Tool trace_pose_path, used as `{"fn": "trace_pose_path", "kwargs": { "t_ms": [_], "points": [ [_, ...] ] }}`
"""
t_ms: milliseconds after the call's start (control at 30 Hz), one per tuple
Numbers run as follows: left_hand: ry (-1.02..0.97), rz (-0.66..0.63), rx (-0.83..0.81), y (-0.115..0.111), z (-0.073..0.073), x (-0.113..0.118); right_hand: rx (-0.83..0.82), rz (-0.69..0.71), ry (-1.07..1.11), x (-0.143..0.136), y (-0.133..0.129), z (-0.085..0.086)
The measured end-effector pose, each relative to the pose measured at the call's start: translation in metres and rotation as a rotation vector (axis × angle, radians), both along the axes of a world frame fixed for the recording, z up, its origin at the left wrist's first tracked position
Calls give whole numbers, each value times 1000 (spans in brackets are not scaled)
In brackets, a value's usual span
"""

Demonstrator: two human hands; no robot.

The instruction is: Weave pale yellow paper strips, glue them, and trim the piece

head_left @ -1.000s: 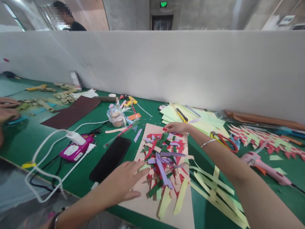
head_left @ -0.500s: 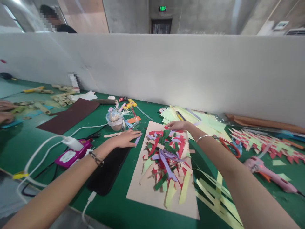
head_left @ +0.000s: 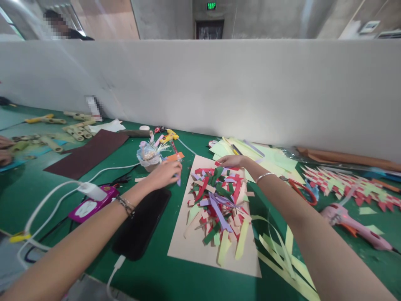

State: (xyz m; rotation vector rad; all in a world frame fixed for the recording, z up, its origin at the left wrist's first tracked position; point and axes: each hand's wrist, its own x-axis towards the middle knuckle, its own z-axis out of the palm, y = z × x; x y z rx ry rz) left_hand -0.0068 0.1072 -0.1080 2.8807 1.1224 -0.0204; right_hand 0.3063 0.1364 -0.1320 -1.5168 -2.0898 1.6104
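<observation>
A pale pink sheet of paper [head_left: 184, 242] lies before me under a heap of cut paper strips [head_left: 216, 200] in red, purple, green, pink and yellow. My right hand [head_left: 232, 161] is at the sheet's far edge, fingers curled on it, a red scrap beside the fingertips. To the left of the sheet, my left hand [head_left: 167, 173] has its fingers closed on a purple paper strip [head_left: 178, 181]; part of the strip hangs below them. Under my left wrist lies a black phone [head_left: 142, 225] with a white cable plugged in.
A purple power strip [head_left: 94, 205] with cables is left. Behind it stand a small decorated pot [head_left: 148, 156] and a yellow glue gun [head_left: 169, 136]. Right are orange-handled scissors [head_left: 302, 190], a pink glue gun [head_left: 354, 228], a woven paper piece [head_left: 354, 184] and yellow strips [head_left: 288, 259]. A white partition [head_left: 200, 92] runs behind.
My left hand went from lying spread over the purple strip to closing its fingers on it, slightly raised. My right hand stays at the sheet's far edge. The view shifted slightly.
</observation>
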Motion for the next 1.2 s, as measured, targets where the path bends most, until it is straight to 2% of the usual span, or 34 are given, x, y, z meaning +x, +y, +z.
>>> {"fn": "trace_pose_path", "kwargs": {
  "t_ms": [67,133,367,500,767,867,933,1133,1200],
  "points": [
    [0,86,44,10,6,2,-38,6,36,-3,2,1],
    [24,131,52,21,5,5,-47,-5,53,-6,4,1],
    [79,215,54,42,-29,12,-11,-66,20,-10,13,1],
    [37,259,43,49,-42,11,13,-88,-4,-10,18,0],
    [-45,289,43,44,-42,15,71,-135,-12,-5,20,-6],
    [-71,281,57,39,-32,19,83,-139,-11,-4,21,-7],
    [-104,271,82,36,-17,20,86,-142,-16,-4,23,-6],
    [-275,278,221,12,52,21,96,-124,2,-9,39,-4],
    [-373,261,236,4,69,23,117,-120,15,-13,50,-4]
  ]
}}
